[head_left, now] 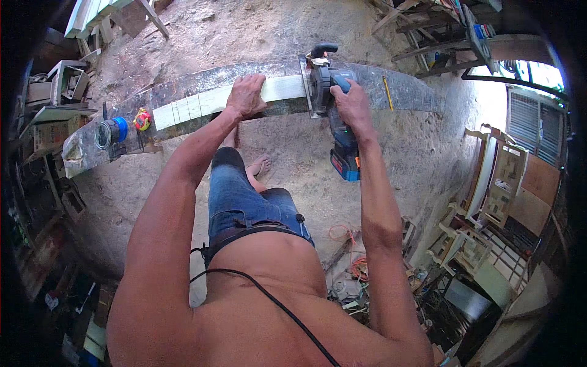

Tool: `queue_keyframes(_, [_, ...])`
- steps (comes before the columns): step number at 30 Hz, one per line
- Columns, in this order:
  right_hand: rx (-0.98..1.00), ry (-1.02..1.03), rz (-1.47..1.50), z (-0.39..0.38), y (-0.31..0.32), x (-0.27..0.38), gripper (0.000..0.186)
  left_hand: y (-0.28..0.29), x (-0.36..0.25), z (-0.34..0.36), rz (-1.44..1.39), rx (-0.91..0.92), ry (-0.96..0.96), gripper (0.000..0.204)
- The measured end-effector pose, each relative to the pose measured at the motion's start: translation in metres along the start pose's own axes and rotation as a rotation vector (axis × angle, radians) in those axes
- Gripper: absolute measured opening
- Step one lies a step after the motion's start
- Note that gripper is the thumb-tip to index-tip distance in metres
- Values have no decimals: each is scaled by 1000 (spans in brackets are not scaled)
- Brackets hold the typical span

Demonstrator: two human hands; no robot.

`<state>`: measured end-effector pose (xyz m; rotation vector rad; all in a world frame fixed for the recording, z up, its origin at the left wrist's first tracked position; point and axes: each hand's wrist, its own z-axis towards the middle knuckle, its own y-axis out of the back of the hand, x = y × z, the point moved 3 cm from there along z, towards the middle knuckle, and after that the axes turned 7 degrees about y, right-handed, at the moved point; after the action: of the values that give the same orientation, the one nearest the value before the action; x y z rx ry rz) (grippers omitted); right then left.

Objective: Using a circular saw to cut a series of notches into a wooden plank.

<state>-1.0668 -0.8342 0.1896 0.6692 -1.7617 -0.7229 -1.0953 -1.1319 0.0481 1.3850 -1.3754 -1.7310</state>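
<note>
A pale wooden board [202, 105] lies across a long, worn bench [397, 88], with several dark lines marked across its left part. My left hand [247, 96] grips the board near its middle, fingers bent over it. At the board's right end, my right hand [351, 107] is wrapped round the rear handle of a cordless circular saw [321, 88]. Its base plate rests against that end, and its battery [345, 164] hangs toward me. The blade is hidden, so I cannot tell whether it touches the wood.
A yellow pencil [388, 93] lies right of the saw. Left of the board are a tape measure [142, 119] and a clear jar with a blue band [110, 133]. Wooden chair parts [507, 171] stand at right; an orange cord [359, 268] lies on the floor below.
</note>
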Motion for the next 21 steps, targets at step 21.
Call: queue_keyframes(21, [-254, 141, 402, -35, 104, 63, 52, 19, 4, 47, -150, 343, 110, 82])
